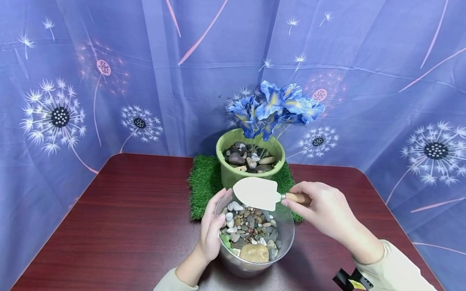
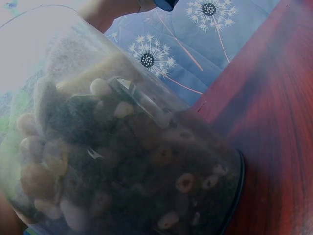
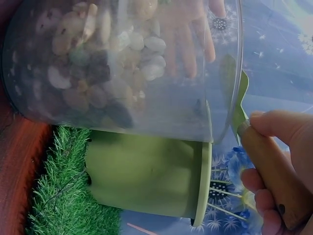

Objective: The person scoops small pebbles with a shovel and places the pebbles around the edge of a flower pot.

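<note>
My right hand (image 1: 325, 206) grips the wooden handle of a small trowel (image 1: 256, 193), its pale blade pointing left above a clear container's far rim. Pebbles, white stones and one large tan stone (image 1: 255, 253) lie in the clear container (image 1: 285, 238). My left hand (image 1: 211, 230) holds the container's left side, thumb near the rim; its fingers (image 3: 188, 46) show through the clear wall in the right wrist view. The left wrist view shows the container's cloudy wall (image 2: 146, 93) close up. No stones show on the blade.
Behind the container, a green pot (image 1: 251, 173) with stones and blue flowers (image 1: 273, 107) stands on a square of artificial grass (image 1: 204, 190). Everything rests on a reddish-brown table (image 1: 138, 214). A blue dandelion-print curtain (image 1: 174, 101) hangs behind and along both sides.
</note>
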Demonstrator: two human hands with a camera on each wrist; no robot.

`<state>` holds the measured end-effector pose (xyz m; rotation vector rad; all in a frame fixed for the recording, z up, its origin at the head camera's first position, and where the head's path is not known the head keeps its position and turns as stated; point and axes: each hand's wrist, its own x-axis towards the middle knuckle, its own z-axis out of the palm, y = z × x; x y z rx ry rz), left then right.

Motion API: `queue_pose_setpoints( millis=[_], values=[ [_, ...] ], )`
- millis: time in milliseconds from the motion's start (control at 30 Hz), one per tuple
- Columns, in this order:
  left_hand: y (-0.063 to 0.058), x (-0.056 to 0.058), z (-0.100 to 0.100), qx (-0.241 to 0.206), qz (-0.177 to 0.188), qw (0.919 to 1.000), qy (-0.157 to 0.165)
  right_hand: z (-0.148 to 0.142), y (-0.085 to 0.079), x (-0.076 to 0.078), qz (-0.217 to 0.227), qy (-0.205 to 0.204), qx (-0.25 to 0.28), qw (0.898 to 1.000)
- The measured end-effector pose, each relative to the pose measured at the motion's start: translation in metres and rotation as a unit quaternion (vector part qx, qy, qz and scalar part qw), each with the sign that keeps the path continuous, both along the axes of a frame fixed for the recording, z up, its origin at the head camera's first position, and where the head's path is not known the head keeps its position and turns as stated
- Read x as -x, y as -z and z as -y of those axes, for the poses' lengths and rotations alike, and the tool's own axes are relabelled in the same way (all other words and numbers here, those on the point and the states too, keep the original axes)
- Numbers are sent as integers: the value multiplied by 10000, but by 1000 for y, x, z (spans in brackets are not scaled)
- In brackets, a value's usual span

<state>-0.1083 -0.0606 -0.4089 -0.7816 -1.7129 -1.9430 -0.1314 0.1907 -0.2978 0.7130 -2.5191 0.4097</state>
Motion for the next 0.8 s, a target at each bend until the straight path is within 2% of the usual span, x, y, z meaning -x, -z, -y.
queue_pose_setpoints(
  millis=[600, 800],
  values=[
    [0, 1, 0, 36, -145, 9999, -30, 4, -5, -5, -311, -136, -642, 9974],
    [1, 2, 0, 77, -87, 9999, -91, 9, -8, -8, -740, -201, -933, 9927]
  ],
)
